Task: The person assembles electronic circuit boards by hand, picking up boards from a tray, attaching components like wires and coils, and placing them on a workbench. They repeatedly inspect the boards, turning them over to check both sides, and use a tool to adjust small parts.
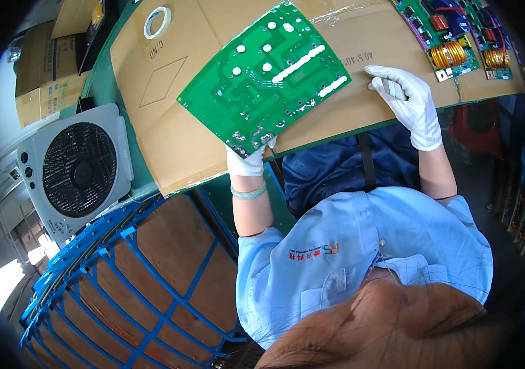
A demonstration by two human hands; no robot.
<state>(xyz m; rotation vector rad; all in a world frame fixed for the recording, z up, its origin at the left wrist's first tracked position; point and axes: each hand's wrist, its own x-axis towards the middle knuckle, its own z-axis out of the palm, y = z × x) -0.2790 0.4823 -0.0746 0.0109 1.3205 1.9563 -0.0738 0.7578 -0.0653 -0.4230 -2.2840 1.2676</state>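
A large green circuit board [256, 77] is tilted above the cardboard, its solder side facing up with white strips and dots on it. My left hand [247, 161], in a white glove, grips the board at its near corner; most of the fingers are hidden beneath it. To the right of the board, my right hand [407, 101], also white-gloved, is over the cardboard, apart from the board. Its fingers are bent loosely, with a gap to the thumb, and no object shows between them.
Cardboard [170, 141] covers the green table. Two populated boards with copper coils [449, 55] lie at the far right. A tape roll [157, 23] sits at the far left. Left of the table stand a grey box fan [115, 178], cartons [47, 74] and a blue crate [170, 320].
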